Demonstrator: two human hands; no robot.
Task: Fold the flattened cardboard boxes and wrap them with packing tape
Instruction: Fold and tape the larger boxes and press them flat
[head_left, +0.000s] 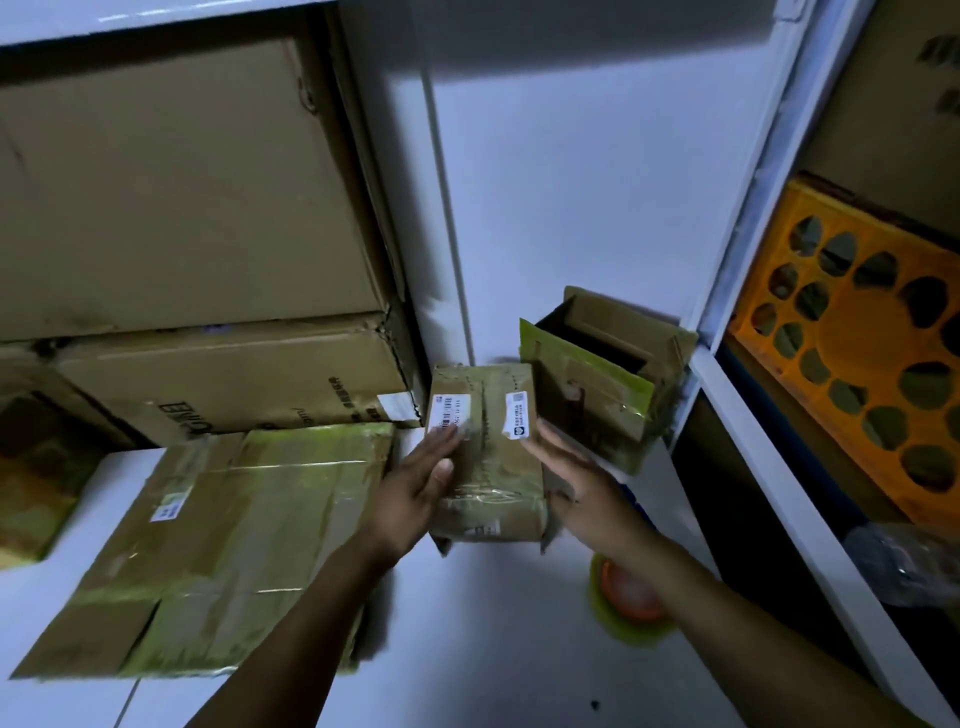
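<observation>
Centrally, a small taped cardboard box (488, 457) sits between both hands above the white surface, its long axis pointing away from the person toward the wall, labelled face up. The left hand (415, 486) and right hand (582, 486) press its sides with straight, unfurled fingers. A flattened carton (223, 545) lies to the left, and an open box (597, 374) stands just beyond on the right.

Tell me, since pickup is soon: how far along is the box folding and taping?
Done: the small box looks folded and taped. In hand: the left hand and right hand hold it between straight fingers. Left: the open box behind it stands unsealed, and the flat cardboard lies unfolded.
</observation>
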